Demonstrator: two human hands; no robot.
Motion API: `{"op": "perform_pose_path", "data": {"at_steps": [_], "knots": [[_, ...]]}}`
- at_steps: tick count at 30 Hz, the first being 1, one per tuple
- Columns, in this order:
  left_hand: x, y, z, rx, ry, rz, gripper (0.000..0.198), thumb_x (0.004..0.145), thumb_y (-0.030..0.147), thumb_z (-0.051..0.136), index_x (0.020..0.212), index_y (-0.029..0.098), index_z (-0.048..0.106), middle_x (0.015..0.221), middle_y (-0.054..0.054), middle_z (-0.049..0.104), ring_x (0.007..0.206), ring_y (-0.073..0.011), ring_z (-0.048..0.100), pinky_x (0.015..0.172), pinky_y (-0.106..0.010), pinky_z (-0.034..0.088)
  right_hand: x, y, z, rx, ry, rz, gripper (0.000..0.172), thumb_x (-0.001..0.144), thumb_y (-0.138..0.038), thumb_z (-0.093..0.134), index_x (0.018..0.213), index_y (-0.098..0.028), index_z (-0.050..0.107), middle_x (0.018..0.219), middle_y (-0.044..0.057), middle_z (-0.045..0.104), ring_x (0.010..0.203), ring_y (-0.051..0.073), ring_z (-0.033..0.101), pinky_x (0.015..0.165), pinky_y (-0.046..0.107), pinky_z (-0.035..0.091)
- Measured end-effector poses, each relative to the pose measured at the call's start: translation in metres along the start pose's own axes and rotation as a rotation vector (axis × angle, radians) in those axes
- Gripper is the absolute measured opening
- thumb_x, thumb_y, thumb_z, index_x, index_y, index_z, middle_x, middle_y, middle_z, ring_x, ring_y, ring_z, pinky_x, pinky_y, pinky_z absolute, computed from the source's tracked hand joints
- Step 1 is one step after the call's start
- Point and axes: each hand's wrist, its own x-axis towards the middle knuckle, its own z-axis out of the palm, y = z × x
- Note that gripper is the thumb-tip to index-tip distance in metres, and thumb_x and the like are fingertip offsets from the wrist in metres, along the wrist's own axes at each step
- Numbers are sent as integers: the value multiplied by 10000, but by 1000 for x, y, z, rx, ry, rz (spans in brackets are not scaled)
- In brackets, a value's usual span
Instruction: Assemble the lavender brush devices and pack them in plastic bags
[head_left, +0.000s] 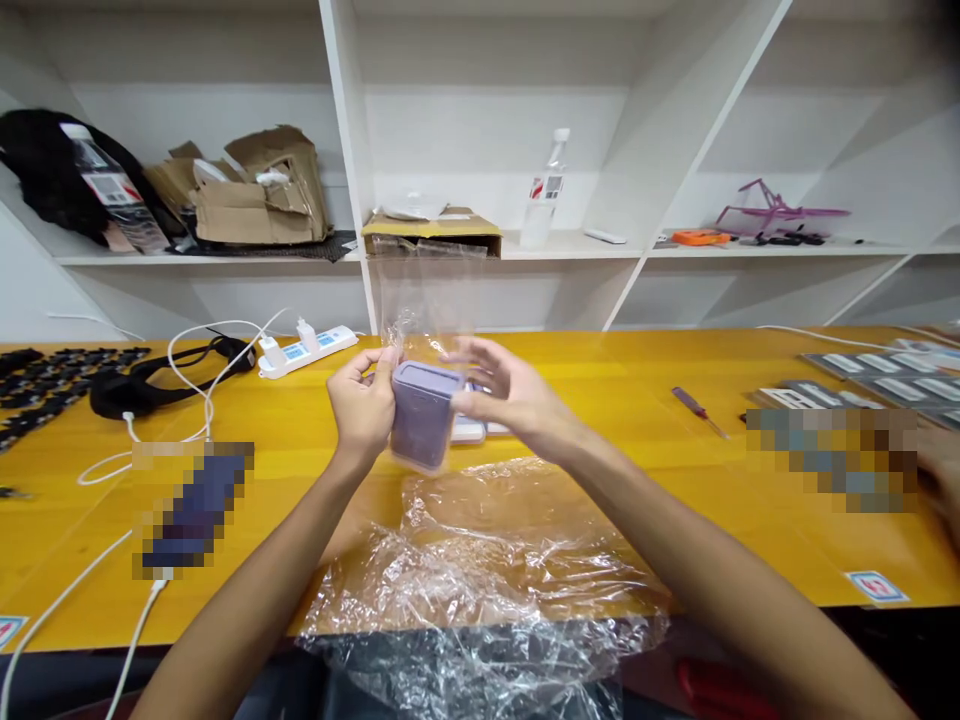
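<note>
My left hand (363, 400) pinches the upper left side of a purple rectangular case (421, 418), thumb in front. A clear plastic bag (431, 295) rises above the case, and the case seems to be at its lower end. My right hand (510, 390) is at the case's upper right edge, slightly blurred. Its thumb and fingers are apart, with the thumb tip at the case's side; whether it touches cannot be made out. Behind the case, partly hidden, lie white and purple pieces (471, 430). Crumpled clear plastic sheeting (487, 560) spreads below my hands and over the table's front edge.
A power strip (309, 352), black goggles (172, 375) and a cabled phone (196, 510) are on the left. A screwdriver (697, 410) and grey trays (885, 375) lie to the right, beside another person's hand (941, 470). White shelves (495, 75) stand behind.
</note>
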Motion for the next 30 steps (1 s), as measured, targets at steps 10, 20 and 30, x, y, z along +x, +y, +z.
{"op": "perform_pose_path", "data": {"at_steps": [10, 20, 30], "knots": [[10, 0, -21, -236, -382, -140, 591, 841, 695, 914, 1192, 225, 837, 1043, -91, 837, 933, -210, 807, 708, -269, 630, -2, 19, 7, -149, 27, -120, 366, 848, -490, 915, 1071, -219, 810, 1107, 98, 867, 1030, 260, 799, 922, 425, 638], [22, 0, -21, -241, -340, -104, 331, 722, 417, 1043, 862, 185, 853, 785, -28, 802, 738, -145, 749, 783, -289, 639, 1, 30, -6, -86, -24, -118, 430, 815, -456, 956, 1152, -238, 801, 1180, 90, 857, 1102, 267, 794, 963, 441, 653], [24, -3, -28, -163, -440, -41, 457, 799, 454, 1000, 1119, 191, 808, 1059, -97, 859, 1033, -224, 833, 946, -338, 667, -1, 37, -10, -204, 104, -160, 521, 830, -509, 935, 1242, -227, 784, 1246, 126, 843, 1184, 308, 785, 907, 447, 666]]}}
